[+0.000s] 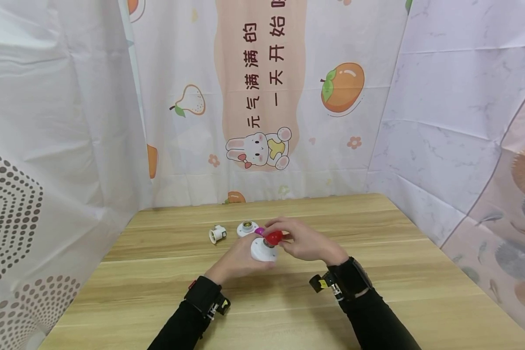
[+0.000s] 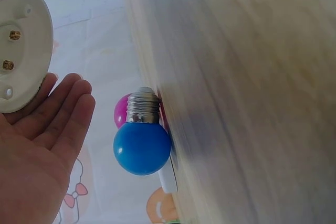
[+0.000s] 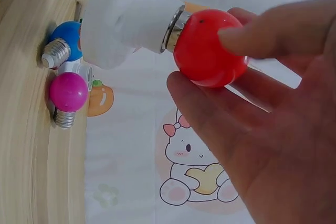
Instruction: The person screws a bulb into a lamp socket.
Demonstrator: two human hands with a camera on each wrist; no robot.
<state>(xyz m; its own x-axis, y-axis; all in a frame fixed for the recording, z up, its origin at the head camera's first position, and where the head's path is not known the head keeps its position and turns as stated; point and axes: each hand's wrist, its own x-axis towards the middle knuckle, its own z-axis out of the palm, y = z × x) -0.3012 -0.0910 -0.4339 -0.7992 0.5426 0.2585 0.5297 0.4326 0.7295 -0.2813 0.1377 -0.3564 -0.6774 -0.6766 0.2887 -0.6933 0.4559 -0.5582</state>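
Note:
My left hand (image 1: 237,257) grips a white round-based bulb socket (image 1: 261,253) above the table. In the left wrist view, two brass screws show on the underside of its base. The right hand (image 1: 308,239) pinches a red bulb (image 3: 210,48) between thumb and fingers. The bulb's metal base meets the socket's mouth, with some of its metal still showing. On the table beyond lie a magenta bulb (image 3: 69,92) and a blue bulb (image 2: 142,148); the left hand hides the blue one in the head view.
Behind the hands, a second round-based socket (image 1: 246,228) stands on the wooden table (image 1: 157,291). A small white fitting (image 1: 217,234) lies to its left. Printed curtains (image 1: 192,146) hang along the table's back and sides.

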